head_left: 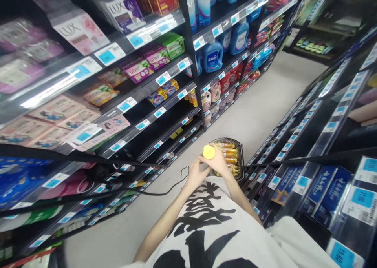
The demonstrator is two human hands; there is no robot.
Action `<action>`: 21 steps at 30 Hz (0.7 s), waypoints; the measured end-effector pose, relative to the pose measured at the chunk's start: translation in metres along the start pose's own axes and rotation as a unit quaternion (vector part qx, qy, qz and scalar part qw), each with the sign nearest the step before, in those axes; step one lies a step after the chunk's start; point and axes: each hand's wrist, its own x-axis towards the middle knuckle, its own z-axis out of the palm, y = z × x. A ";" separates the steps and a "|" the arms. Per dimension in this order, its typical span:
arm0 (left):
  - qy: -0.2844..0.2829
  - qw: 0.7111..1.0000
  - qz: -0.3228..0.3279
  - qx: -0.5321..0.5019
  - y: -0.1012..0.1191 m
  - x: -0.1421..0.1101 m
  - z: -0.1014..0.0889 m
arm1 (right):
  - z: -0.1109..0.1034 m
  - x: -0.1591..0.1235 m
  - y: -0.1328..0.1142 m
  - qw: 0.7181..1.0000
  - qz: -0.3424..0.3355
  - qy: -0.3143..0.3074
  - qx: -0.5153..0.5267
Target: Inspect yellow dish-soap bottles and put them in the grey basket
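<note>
A yellow-topped container [209,152] is held upright in front of my body, its round cap facing up at me and its body mostly hidden beneath. My right hand [220,161] wraps around its right side. Just below and to the left, my left hand [196,174] is closed with its fingertips against the same container. Under my right hand a dark shopping basket [242,158] stands on the floor. Several yellow-orange bottles [231,155] lie side by side in it, partly covered by my right forearm and hand.
Shelves of boxed soaps [140,70] and blue detergent jugs [213,56] line the left of the aisle. On the right, a shelf carries blue boxes [332,197] and price tags. A dark cable [165,192] hangs at left. The pale floor [265,99] runs ahead between the shelves.
</note>
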 end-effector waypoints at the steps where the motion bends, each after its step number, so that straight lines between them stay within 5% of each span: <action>1: 0.012 1.000 0.004 -0.003 0.000 0.003 0.001 | 0.000 0.002 0.001 1.000 0.002 0.002 0.004; 6: 0.053 0.999 0.008 0.002 -0.002 0.021 0.002 | 0.000 0.010 0.002 0.999 -0.005 -0.016 0.028; 13: 0.003 0.994 -0.044 -0.103 -0.006 0.041 0.013 | -0.004 0.017 0.015 0.999 -0.022 -0.030 -0.001; 21: -0.034 0.980 -0.125 -0.150 -0.035 0.058 0.037 | 0.007 0.022 0.043 0.997 0.065 -0.039 -0.023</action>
